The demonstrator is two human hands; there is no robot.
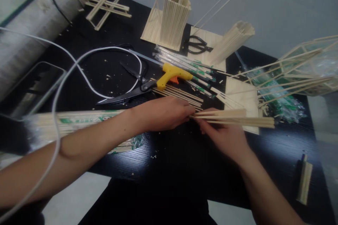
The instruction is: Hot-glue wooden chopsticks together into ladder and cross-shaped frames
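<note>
Craft table: glue gun (171, 75), bamboo sticks (182, 95)

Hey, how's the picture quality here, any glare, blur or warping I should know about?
Head view: a bright glare patch sits on the black table below the left hand; the packet of sticks at left is smeared by blur; the stick frame at right looks stretched near the edge; the bundle of sticks held by both hands, with the right hand, is fairly sharp.

sticks (237, 117): pale matt wood | table (171, 168): glossy black woodgrain | glue gun (173, 74): yellow plastic
</note>
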